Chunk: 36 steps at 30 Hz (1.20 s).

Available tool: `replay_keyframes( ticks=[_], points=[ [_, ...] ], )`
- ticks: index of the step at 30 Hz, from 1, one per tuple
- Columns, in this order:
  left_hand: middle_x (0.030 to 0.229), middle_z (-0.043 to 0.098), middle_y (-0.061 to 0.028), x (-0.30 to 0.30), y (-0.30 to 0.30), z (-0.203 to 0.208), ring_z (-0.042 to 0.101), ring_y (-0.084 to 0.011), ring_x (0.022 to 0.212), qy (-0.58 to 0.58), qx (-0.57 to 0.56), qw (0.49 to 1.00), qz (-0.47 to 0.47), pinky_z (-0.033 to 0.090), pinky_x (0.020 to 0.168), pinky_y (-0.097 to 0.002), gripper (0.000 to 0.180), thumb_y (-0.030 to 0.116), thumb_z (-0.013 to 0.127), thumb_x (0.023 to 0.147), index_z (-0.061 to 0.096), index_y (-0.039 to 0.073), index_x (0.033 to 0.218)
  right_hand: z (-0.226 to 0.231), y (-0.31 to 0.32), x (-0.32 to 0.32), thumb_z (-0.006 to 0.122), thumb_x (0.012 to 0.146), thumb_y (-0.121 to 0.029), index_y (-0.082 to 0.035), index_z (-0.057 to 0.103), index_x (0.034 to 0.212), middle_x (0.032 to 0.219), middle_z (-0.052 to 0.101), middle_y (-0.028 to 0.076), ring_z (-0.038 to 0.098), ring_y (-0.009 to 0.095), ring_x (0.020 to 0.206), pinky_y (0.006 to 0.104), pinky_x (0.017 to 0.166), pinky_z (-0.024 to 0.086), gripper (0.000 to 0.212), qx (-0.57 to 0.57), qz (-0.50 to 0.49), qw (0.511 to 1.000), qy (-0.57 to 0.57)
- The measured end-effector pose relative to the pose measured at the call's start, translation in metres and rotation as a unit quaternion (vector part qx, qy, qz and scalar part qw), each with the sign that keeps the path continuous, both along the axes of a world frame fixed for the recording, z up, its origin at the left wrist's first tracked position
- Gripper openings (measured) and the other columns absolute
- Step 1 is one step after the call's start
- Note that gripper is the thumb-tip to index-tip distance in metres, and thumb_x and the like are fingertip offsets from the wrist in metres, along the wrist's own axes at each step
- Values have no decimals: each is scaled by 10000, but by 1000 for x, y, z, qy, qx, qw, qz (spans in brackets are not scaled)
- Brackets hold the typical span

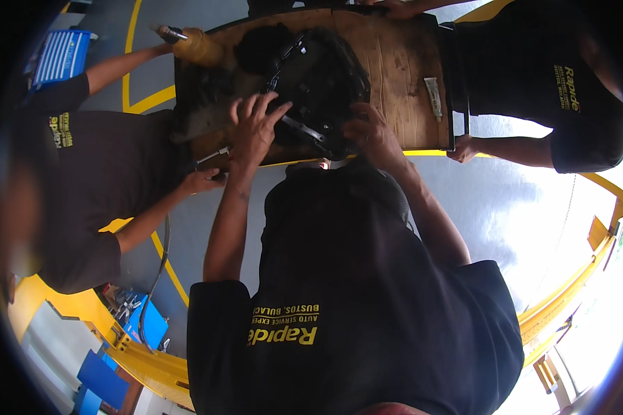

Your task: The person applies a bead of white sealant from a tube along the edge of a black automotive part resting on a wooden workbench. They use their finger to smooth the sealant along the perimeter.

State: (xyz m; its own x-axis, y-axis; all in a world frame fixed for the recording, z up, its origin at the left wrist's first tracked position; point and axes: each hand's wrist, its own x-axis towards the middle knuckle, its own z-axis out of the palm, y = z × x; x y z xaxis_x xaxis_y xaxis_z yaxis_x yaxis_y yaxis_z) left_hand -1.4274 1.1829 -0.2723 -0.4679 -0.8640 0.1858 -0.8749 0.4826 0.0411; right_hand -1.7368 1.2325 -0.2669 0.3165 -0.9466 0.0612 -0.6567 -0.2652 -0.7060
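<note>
Left hand (256, 129): fingers spread, at the near left edge of a black part (331, 86); contact could not be confirmed. Right hand (375, 137): fingers curled at the part's near right edge; could not tell whether they pinched anything. Step in hand, judged: positioning or steadying the part from both sides. The next move seemed to call for a sure hold on both edges, fingers clear of the rim.

The part lay on a wooden tabletop (398, 72), toward its near edge. Appearance: dark, broad, rounded outline, raised rim, small bright spots, a pale slanting strip near the left hand; finer detail lost in shadow.

Farther out: a yellowish bottle (199, 50) at far left, a whitish tube (433, 98) at right.
</note>
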Motion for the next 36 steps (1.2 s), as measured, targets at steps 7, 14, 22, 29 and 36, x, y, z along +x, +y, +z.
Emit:
replay_keyframes(
  ticks=[7, 14, 22, 29, 36],
  points=[
    [1403, 604, 30, -7, 27, -29, 559, -198, 1260, 39, 52, 997, 45, 301, 1136, -510, 599, 9, 642, 872, 636, 242, 1424, -33, -21, -13, 752, 894, -76, -90, 733, 1086, 1190, 623, 142, 667, 353, 1073, 436, 915, 549, 194, 1, -136, 989, -51],
    [1287, 629, -66, -19, 1, -50, 596, -272, 1192, 198, 12, 968, 157, 434, 1050, -479, 405, 87, 679, 934, 666, 164, 1332, -57, -45, -25, 776, 900, -138, 0, 664, 1287, 1050, 743, 197, 738, 312, 951, 384, 856, 565, 426, 194, -322, 921, -107],
    [1356, 576, -178, -9, -18, -95, 574, -388, 1260, 397, 3, 895, 202, 481, 1065, -492, 429, 35, 695, 893, 660, 92, 1317, -45, -47, -25, 674, 985, -35, 9, 620, 1379, 1171, 726, 148, 701, 218, 1055, 326, 937, 556, 400, 290, -250, 774, -504],
    [1250, 615, -170, -19, -4, -77, 642, -325, 1143, 520, 53, 806, 278, 517, 982, -420, 290, 22, 678, 923, 745, 82, 1198, -21, -49, -28, 625, 1007, -4, 42, 593, 1373, 1179, 699, 153, 686, 201, 1062, 321, 951, 569, 370, 327, -231, 725, -561],
    [1156, 653, -107, -4, -18, -91, 679, -235, 1017, 517, 25, 796, 314, 542, 907, -352, 213, 52, 646, 957, 795, 96, 1101, -49, -45, -36, 616, 1015, -87, 75, 607, 1357, 1163, 723, 132, 706, 191, 1031, 316, 928, 560, 379, 336, -223, 790, -463]
  ],
)
